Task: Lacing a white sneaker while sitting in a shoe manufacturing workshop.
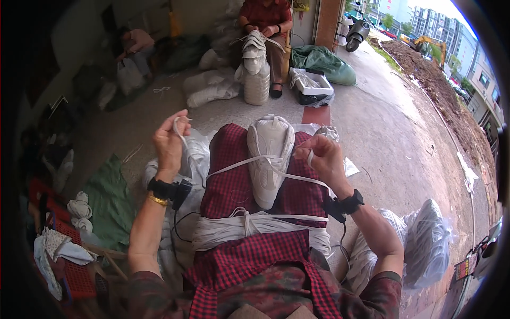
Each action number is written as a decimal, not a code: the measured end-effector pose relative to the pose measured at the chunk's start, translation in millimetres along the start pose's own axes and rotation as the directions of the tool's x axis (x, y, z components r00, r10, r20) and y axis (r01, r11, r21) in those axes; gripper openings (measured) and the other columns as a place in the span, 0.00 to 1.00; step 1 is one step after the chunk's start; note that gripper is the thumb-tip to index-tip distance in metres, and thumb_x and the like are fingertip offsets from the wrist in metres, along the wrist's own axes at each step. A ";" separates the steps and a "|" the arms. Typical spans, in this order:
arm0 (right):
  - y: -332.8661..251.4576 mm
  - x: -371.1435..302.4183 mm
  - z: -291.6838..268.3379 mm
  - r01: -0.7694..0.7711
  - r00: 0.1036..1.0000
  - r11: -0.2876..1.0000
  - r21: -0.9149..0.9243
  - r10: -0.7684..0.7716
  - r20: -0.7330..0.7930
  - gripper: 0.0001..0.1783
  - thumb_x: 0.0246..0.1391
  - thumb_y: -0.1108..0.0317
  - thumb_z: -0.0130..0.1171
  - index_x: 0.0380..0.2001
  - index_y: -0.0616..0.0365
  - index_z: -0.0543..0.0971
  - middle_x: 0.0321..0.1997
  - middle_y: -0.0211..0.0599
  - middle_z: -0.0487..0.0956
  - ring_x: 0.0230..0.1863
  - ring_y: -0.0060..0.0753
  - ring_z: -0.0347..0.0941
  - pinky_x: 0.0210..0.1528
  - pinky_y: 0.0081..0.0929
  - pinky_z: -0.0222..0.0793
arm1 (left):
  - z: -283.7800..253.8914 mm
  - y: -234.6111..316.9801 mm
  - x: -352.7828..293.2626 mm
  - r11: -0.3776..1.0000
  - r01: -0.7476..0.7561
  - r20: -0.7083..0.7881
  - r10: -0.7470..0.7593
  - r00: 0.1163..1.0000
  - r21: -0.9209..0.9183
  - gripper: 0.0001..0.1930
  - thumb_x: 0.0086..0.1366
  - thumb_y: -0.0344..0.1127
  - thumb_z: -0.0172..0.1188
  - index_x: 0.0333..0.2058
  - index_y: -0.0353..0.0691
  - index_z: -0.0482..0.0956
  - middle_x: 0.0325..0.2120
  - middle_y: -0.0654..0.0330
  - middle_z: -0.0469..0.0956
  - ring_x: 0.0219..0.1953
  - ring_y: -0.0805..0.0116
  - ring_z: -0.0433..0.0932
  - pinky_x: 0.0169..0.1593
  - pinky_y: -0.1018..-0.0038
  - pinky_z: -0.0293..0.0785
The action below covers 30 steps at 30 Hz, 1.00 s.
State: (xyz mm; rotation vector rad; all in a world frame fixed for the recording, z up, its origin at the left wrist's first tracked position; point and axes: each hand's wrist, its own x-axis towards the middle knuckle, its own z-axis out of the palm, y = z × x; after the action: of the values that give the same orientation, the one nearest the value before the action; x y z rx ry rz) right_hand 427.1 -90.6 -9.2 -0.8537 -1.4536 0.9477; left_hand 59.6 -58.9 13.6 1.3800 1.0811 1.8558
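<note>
A cream-white sneaker [262, 181] lies between my knees on the red-and-black checked cloth [226, 186], its narrow toe end pointing toward me. One white shoelace [237, 165] crosses over the shoe's front, with its two sides running out left and right. My left hand [171, 141], raised left of the shoe, is closed on one part of the lace. Close to the sneaker's right side, my right hand [323, 157] pinches another part of it. Across my lap lies a thick bundle of white shoelaces [218, 233], tied round with a lace.
Bagged shoes [429, 239] stand on the floor at my right. A red basket [79, 276] and green cloth [109, 199] are at my left. Ahead, another person [265, 21] handles laces over a shoe atop a plastic container [257, 87], beside a white box [311, 82].
</note>
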 end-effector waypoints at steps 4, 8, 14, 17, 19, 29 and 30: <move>-3.1 8.7 14.3 -0.054 0.996 0.960 -0.276 0.072 0.056 0.06 0.55 0.74 0.67 0.28 0.61 0.79 0.24 0.25 0.78 0.25 0.13 0.71 0.26 0.18 0.65 | 53.7 -16.3 -35.8 0.989 0.132 0.261 -0.147 0.954 0.074 0.14 0.66 0.37 0.65 0.45 0.33 0.83 0.31 0.63 0.83 0.32 0.79 0.79 0.38 0.81 0.78; 18.6 9.9 17.1 -0.039 0.996 0.948 -0.315 0.064 0.069 0.08 0.54 0.74 0.68 0.27 0.61 0.76 0.23 0.23 0.75 0.25 0.11 0.67 0.26 0.18 0.64 | 67.9 -35.0 -53.1 0.982 0.148 0.450 -0.185 0.874 0.115 0.11 0.66 0.33 0.65 0.44 0.34 0.84 0.29 0.64 0.82 0.32 0.79 0.79 0.39 0.80 0.77; 20.8 3.4 25.1 0.030 1.000 0.980 -0.199 -0.028 0.013 0.09 0.55 0.74 0.67 0.28 0.59 0.74 0.24 0.23 0.74 0.27 0.13 0.67 0.29 0.19 0.65 | 63.7 -35.1 -59.0 0.982 0.103 0.461 -0.166 0.872 0.160 0.08 0.65 0.32 0.65 0.42 0.36 0.85 0.27 0.68 0.80 0.30 0.81 0.76 0.36 0.82 0.74; 21.5 0.3 24.7 0.063 0.998 0.946 -0.317 -0.065 0.002 0.09 0.55 0.75 0.66 0.30 0.59 0.73 0.24 0.26 0.74 0.26 0.16 0.68 0.29 0.21 0.66 | 64.2 -34.7 -61.9 0.980 0.097 0.471 -0.169 0.866 0.173 0.08 0.66 0.32 0.65 0.42 0.36 0.85 0.27 0.67 0.81 0.30 0.82 0.77 0.34 0.83 0.73; 19.8 -2.0 22.5 0.078 0.997 0.920 -0.384 -0.081 0.008 0.09 0.54 0.76 0.65 0.31 0.60 0.73 0.24 0.29 0.73 0.26 0.19 0.68 0.29 0.22 0.66 | 63.6 -33.9 -64.3 0.977 0.078 0.476 -0.165 0.864 0.198 0.09 0.66 0.32 0.65 0.42 0.36 0.85 0.27 0.66 0.81 0.30 0.82 0.77 0.34 0.83 0.73; 9.9 8.1 35.5 0.359 0.933 0.705 -0.611 -0.254 0.255 0.08 0.52 0.77 0.61 0.34 0.61 0.73 0.27 0.34 0.77 0.29 0.25 0.74 0.30 0.27 0.70 | 63.7 -33.9 -75.2 0.978 0.204 0.378 -0.204 0.903 0.040 0.11 0.66 0.33 0.65 0.43 0.34 0.84 0.31 0.61 0.85 0.34 0.79 0.82 0.38 0.80 0.78; 10.1 10.1 35.9 0.248 0.966 0.789 -0.561 -0.161 0.201 0.07 0.51 0.78 0.60 0.34 0.61 0.73 0.24 0.35 0.75 0.27 0.25 0.73 0.29 0.27 0.68 | 66.0 -34.7 -75.9 0.976 0.216 0.371 -0.208 0.905 0.021 0.11 0.66 0.33 0.65 0.43 0.33 0.83 0.31 0.61 0.85 0.34 0.79 0.81 0.39 0.81 0.78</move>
State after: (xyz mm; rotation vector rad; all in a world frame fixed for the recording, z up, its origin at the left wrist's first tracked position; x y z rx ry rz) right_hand 390.3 -80.4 -15.3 -1.0523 -1.9684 0.3894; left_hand 144.6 -86.5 -44.2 1.4631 0.9677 1.3757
